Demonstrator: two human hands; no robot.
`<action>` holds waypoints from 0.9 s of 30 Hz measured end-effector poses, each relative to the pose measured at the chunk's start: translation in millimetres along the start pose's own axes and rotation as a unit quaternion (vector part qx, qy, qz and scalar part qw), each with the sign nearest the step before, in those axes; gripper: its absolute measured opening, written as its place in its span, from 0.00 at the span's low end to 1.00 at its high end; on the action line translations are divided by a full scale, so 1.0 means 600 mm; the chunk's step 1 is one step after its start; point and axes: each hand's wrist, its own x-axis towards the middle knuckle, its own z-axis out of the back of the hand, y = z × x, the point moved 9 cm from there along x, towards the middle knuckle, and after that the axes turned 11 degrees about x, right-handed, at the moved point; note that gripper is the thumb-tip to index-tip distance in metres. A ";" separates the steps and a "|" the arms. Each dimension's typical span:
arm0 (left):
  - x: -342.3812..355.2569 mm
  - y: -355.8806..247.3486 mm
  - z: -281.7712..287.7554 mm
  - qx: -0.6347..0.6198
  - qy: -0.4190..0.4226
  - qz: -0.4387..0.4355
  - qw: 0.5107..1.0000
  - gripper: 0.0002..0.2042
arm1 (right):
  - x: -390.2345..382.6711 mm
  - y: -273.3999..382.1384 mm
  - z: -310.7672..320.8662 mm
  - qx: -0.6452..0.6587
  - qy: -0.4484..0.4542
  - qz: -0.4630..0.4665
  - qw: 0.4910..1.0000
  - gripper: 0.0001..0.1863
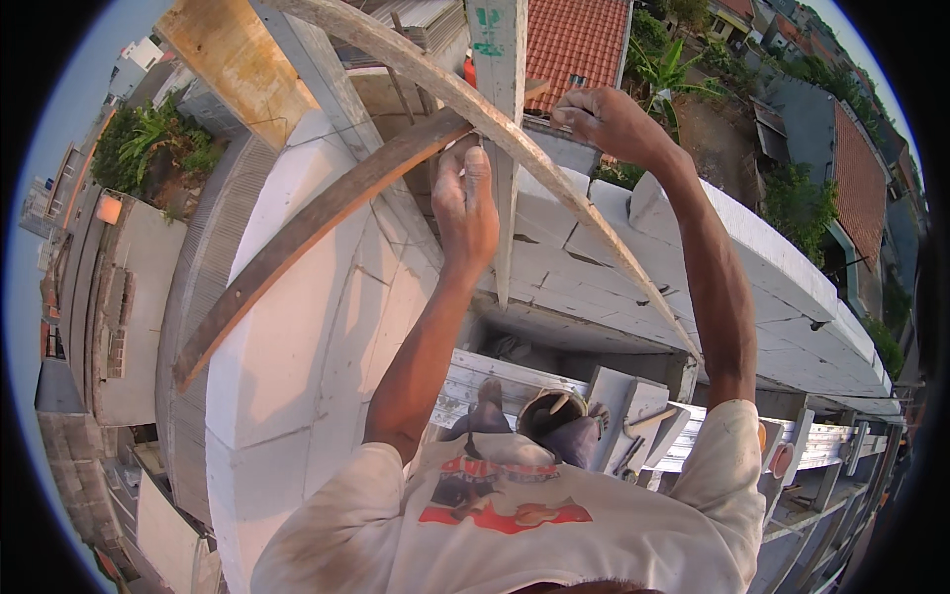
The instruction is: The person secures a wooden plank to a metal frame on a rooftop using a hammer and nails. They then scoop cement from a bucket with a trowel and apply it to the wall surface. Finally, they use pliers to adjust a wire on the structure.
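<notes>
My left hand (pixel 465 203) is raised to where a dark wooden batten (pixel 317 233), a long pale timber strip (pixel 564 188) and an upright post (pixel 497 59) cross. Its thumb and fingers are closed together just under the crossing, and what they hold, if anything, is too small to make out. To the right of the post, my right hand (pixel 612 124) is lifted with its fingers curled in a pinch. Anything between those fingertips is hidden. The batten slopes down to the left, and the pale strip down to the right.
White block walls (pixel 297 366) rise on the left and on the right (pixel 752 247). Below me are a metal plank (pixel 465 381), a bucket (pixel 552 411) and a board with tools (pixel 638 426). A stained wooden panel (pixel 233 64) leans at upper left. Roofs and trees lie far below.
</notes>
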 end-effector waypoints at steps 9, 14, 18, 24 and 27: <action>0.045 0.069 -0.053 -0.279 0.056 0.072 0.956 0.28 | -0.017 0.080 0.009 -0.015 0.095 0.105 0.990 0.11; 0.043 0.065 -0.058 -0.303 0.050 0.086 0.948 0.28 | 0.032 0.097 0.031 -0.251 -0.053 0.144 0.956 0.08; 0.043 0.064 -0.056 -0.314 0.028 0.076 0.946 0.28 | 0.009 0.052 0.032 0.055 -0.057 -0.009 0.997 0.13; 0.043 0.063 -0.055 -0.288 0.050 0.069 0.954 0.31 | 0.013 0.020 0.012 0.150 0.053 -0.111 0.981 0.19; 0.037 0.063 -0.045 -0.238 0.050 0.095 0.965 0.30 | -0.004 0.118 0.025 0.115 -0.039 0.100 0.988 0.17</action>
